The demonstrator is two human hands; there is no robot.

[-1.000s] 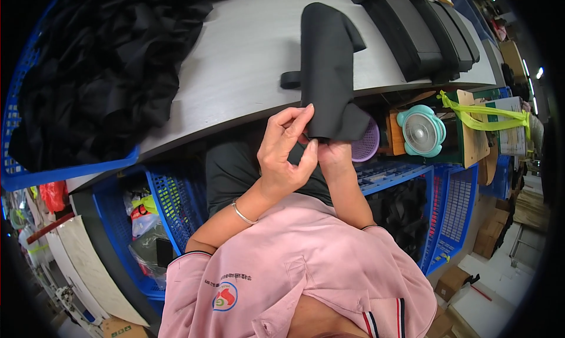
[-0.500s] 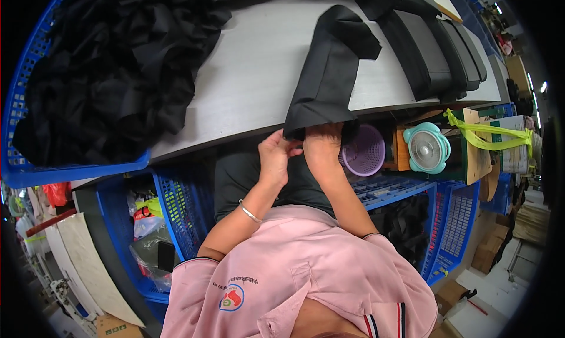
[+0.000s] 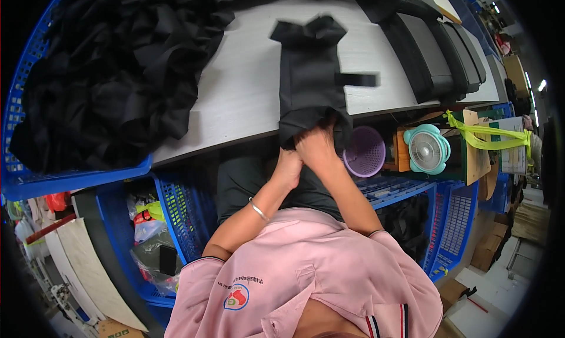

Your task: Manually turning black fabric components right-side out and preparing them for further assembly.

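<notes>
— Working at which stage?

— Seemingly dealing with the near end of the black cloth piece. Lying flat along the grey table, far end spread, short strap sticking out to the right, near end drooping over the table edge.

— Gripping how?

— Right hand curling closed, fingers bunching the drooping hem. Left hand pressing just below and against it, fingers folded in; hiding whether any cloth is inside, so not telling.

— Crowding anything?

— Sitting well apart from the heap of black cloth in the blue basket on the left. Dark pads lying at the right of the table; purple basket and teal fan standing below the edge, near the right hand.

— Calling for what next?

— Probably keeping both edges of the hem even while pulling or folding, and minding the strap so as not to trap it underneath.
</notes>
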